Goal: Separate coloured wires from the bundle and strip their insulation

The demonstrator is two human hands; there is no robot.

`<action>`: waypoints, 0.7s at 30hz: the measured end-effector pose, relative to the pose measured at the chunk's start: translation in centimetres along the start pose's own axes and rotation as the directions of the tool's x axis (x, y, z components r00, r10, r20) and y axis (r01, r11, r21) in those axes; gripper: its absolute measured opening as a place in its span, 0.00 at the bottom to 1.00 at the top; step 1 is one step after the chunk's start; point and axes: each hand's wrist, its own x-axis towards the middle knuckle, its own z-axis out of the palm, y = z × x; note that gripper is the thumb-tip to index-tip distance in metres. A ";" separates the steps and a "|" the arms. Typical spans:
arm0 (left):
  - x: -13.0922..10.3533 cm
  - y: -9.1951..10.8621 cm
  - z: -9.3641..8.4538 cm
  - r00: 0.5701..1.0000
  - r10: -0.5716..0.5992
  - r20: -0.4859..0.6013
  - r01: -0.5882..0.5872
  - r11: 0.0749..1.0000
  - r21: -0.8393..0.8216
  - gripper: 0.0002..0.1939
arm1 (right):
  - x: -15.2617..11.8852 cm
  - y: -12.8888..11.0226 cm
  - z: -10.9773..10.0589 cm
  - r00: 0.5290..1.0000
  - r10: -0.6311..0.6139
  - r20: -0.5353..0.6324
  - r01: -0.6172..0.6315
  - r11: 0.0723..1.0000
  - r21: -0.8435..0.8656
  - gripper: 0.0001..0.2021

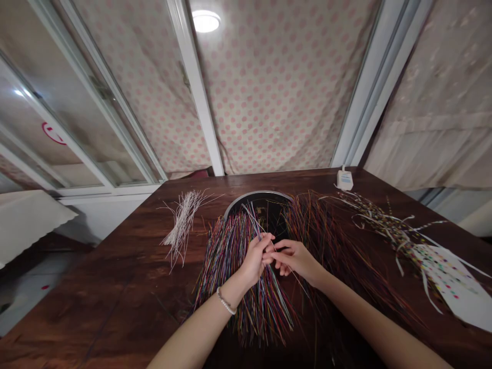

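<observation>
My left hand (pixel 257 258) is closed round a small bunch of thin strands (pixel 251 218), whose pale and purple ends stick up past the thumb. Close against it, my right hand (pixel 294 259) pinches a single thin strand (pixel 295 275) between thumb and fingertips; it slants down to the right. Beneath my left hand lies a thick pile of multicoloured strands (pixel 226 256). Right of my hands spreads a looser heap of reddish-brown and orange strands (pixel 338 246). Behind both hands is a round black tray with a grey rim (pixel 246 197), partly covered by the strands.
A bundle of white strands (pixel 184 220) lies on the dark wooden table (pixel 126 266) at left. At right are speckled strands with white ribbons (pixel 388 225) and a white sheet with coloured dots (pixel 453 282). A small white box (pixel 345 180) stands near the back edge.
</observation>
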 end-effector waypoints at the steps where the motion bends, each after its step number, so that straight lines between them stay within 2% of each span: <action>1: 0.1 0.0 0.0 1.000 0.002 -0.003 -0.002 1.000 -0.031 0.16 | 0.0 0.0 -0.2 1.000 -0.005 -0.002 0.005 1.000 0.002 0.19; 6: 0.5 -0.1 -0.3 0.999 -0.003 -0.044 -0.004 0.988 -0.157 0.16 | -0.1 -0.5 -0.5 0.997 -0.044 -0.065 0.052 0.992 0.114 0.14; 10: 0.6 -0.2 -0.5 0.998 -0.022 -0.065 0.010 0.984 -0.175 0.21 | -0.2 -1.0 -0.5 0.978 -0.008 -0.207 0.072 0.950 0.305 0.14; 13: 0.5 -0.1 -0.4 0.999 0.002 -0.035 -0.009 0.984 -0.177 0.23 | -0.3 -1.2 -0.4 0.960 -0.005 -0.280 0.105 0.933 0.345 0.14; 16: 0.4 0.1 -0.4 0.998 0.066 0.010 -0.062 0.977 -0.204 0.23 | -0.3 -1.0 0.0 0.969 0.042 -0.245 0.024 0.965 0.260 0.14; 18: 0.4 0.2 -0.4 0.995 0.093 0.036 -0.083 0.972 -0.221 0.24 | -0.3 -0.6 0.3 0.978 0.069 -0.196 -0.043 0.990 0.135 0.14; 21: 0.4 0.3 -0.4 0.992 0.114 0.059 -0.097 0.969 -0.228 0.26 | -0.2 0.0 0.6 0.988 -0.033 -0.149 0.016 0.994 -0.111 0.12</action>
